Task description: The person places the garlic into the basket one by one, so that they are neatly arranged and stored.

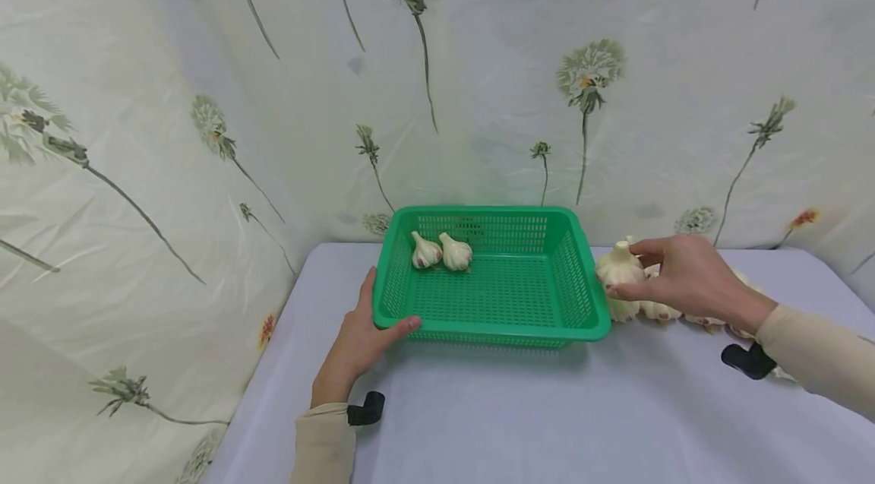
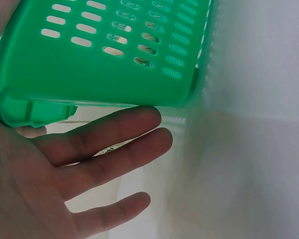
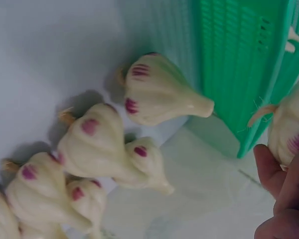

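A green plastic basket [image 1: 478,332] with slotted walls stands on the table, two garlic bulbs [image 1: 456,252] lying side by side at its back left. At the basket's front left corner, my left hand [image 1: 358,340] touches the rim, thumb along the front; the left wrist view shows straight, spread fingers [image 2: 124,159] beside the wall. My right hand [image 1: 690,279] pinches a garlic bulb [image 1: 617,265] between thumb and fingers, just outside the basket's right rim. In the right wrist view, that held bulb [image 3: 291,127] shows its root end and purple marks, partly cut off.
Several more garlic bulbs [image 3: 92,137] lie on the table to the basket's right, partly hidden under my right hand and forearm in the head view. A white cloth [image 1: 513,415] covers the table. Behind the basket hangs a dandelion-print curtain [image 1: 478,89].
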`<act>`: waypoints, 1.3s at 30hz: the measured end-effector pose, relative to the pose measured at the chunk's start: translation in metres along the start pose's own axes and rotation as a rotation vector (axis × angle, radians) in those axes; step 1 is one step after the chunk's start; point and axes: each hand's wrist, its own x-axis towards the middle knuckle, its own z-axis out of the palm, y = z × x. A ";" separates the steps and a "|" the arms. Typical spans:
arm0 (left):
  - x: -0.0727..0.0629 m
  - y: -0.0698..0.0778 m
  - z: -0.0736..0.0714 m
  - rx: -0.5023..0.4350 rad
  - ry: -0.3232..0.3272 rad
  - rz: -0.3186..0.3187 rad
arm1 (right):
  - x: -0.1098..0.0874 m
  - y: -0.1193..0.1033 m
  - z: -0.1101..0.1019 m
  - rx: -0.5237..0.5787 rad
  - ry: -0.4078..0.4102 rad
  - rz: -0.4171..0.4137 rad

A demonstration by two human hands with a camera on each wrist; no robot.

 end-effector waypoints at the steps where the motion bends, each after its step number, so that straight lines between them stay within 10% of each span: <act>1: 0.000 0.000 0.000 0.001 -0.001 0.001 | 0.002 -0.002 0.001 0.006 0.000 -0.004; 39: 0.002 -0.002 -0.002 -0.009 0.006 0.015 | 0.093 -0.061 0.053 0.067 -0.112 -0.118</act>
